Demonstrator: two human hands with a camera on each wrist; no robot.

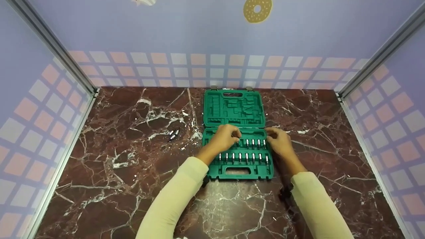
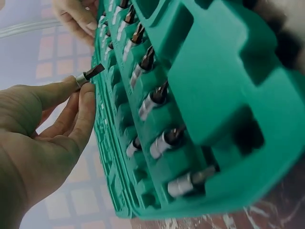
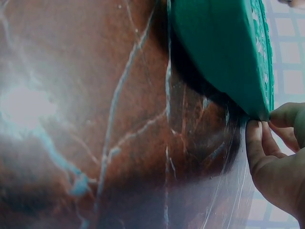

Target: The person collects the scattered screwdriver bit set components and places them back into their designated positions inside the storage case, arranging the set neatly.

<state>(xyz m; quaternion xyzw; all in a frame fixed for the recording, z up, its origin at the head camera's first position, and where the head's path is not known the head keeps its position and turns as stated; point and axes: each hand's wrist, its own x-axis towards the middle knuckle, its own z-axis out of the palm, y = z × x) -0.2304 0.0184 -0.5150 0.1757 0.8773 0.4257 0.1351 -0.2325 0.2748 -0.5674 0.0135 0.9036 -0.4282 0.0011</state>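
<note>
My left hand (image 1: 225, 138) pinches a small bit socket (image 2: 88, 76) between thumb and fingertips, above the upper row of an open green plastic case (image 1: 217, 170). Its dark, flat-looking tip points away from the fingers in the left wrist view. More silver bit sockets (image 2: 153, 101) lie in moulded slots, in two rows; several slots of the upper row hold nothing. At the case's right side, my right hand (image 1: 280, 142) grips the edge between thumb and fingers, as the right wrist view shows. The left hand and forearm hide part of the case's left side.
A few loose metal pieces (image 1: 173, 134) lie on the dark red marble-patterned table (image 1: 132, 186), left of the case. The case lid (image 1: 232, 108) leans back near the tiled-pattern rear wall (image 1: 199, 63). Side walls stand left and right.
</note>
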